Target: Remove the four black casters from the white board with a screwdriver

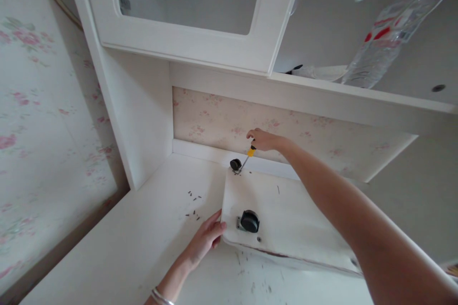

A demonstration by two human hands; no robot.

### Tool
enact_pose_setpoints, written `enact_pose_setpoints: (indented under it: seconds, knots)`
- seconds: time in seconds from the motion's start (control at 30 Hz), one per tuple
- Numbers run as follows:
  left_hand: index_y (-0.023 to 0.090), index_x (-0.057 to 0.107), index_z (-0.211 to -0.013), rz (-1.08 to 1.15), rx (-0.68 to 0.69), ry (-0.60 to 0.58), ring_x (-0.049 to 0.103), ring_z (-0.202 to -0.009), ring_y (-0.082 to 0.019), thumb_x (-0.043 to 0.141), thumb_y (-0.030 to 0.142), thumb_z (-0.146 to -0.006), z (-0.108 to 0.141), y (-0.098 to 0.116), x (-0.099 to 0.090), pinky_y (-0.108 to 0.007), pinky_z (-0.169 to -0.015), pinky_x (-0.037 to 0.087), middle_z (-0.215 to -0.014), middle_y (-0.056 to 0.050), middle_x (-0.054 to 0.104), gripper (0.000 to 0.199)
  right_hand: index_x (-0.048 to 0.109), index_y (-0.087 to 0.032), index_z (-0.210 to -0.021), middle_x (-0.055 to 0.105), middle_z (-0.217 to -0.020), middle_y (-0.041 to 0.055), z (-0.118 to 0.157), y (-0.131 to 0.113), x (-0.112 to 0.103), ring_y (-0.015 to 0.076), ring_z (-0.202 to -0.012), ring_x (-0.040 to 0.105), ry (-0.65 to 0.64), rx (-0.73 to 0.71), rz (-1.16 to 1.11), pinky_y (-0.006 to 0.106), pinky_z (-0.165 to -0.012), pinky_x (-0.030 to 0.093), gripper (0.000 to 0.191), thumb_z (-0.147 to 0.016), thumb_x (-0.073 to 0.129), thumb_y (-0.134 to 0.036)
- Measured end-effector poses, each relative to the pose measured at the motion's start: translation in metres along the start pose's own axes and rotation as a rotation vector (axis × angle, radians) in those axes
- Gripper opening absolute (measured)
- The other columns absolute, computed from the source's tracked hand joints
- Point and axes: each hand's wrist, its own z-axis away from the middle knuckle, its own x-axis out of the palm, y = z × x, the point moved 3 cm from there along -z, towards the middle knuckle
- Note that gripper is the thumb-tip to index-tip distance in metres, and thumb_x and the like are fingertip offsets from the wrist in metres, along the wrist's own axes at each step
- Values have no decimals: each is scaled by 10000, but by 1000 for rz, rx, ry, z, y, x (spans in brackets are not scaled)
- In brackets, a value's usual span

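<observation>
My right hand point(264, 139) grips a screwdriver point(251, 152) with a yellow and black handle. Its shaft slants down to the mounting plate of a black caster wheel point(235, 164) at the far left corner of a white board point(286, 209). With thumb on top and fingers beneath, my left hand point(207, 234) holds the board's left edge. A second black caster point(249, 221) sits on the board near that hand. Several small dark screws point(194, 198) lie loose on the white surface left of the board.
A white cabinet with a glass door point(186, 38) hangs above. On its open shelf at the right lies a clear plastic bottle point(384, 38). A side panel point(143, 119) stands at the left, beside floral wallpaper point(43, 119). Dark scuffs mark the white surface point(265, 288) in front.
</observation>
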Motion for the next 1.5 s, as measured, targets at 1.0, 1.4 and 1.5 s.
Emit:
enact_pose_setpoints:
  seconds: [1.0,1.4,1.5]
  knots:
    - [204,494,-1361,59,-49,139,342,-616,-97,577,518,-875,-5,-31,0,-236,-571,304,-725,43,414,585,534,-137,-1311,637,-1186,213,20,0,-9,253,-839,683,-77,128,-127,345,-679,502,465,-914,500,-376]
    - [214,574,-1290,43,-9,127,323,-608,-93,595,511,-864,-4,-23,3,-226,-540,286,-752,27,457,520,634,-122,-1157,696,-1074,195,19,-4,-11,250,-846,683,-98,95,-123,329,-698,493,360,-838,602,-285]
    - [215,573,-1292,51,-3,118,321,-611,-95,595,501,-866,-4,-23,3,-226,-538,280,-759,24,465,513,616,-181,-1198,643,-1239,153,19,-4,-11,230,-969,659,-95,61,-135,279,-738,490,437,-773,680,-261]
